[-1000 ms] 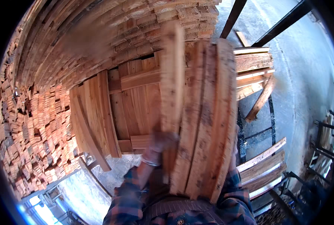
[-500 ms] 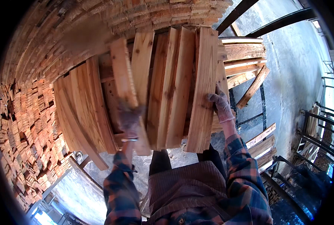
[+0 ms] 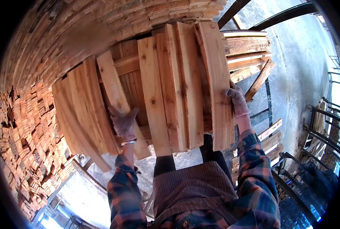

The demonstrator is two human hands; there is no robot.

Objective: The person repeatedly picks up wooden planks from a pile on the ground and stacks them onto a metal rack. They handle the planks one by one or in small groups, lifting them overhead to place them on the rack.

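- Left hand [image 3: 123, 124], gloved: we find it spread wide across the tilted plank [image 3: 110, 82], fingers toward the left edge, thumb out to the right.
- Tilted plank: under that hand, near end further right than far end, between the left-hand boards [image 3: 82, 110] and the knotted plank [image 3: 152, 95].
- Right hand [image 3: 237, 101], gloved: at the right edge of the broad plank [image 3: 217, 84], fingertips over its upper face; thumb hidden, so we cannot tell how firmly it closes.
- Broad plank: rightmost of the row, beyond the knotted plank.
- Cross-board [image 3: 127, 65]: lies crosswise, seen in the gap right of the tilted plank.
- Stacked timber [image 3: 28, 141]: at left, ends showing.
- Handling note: we judge the tilted plank best guided by a flat palm, fingertips clear of the gaps beside it, while the right hand steadies the broad plank by its edge.
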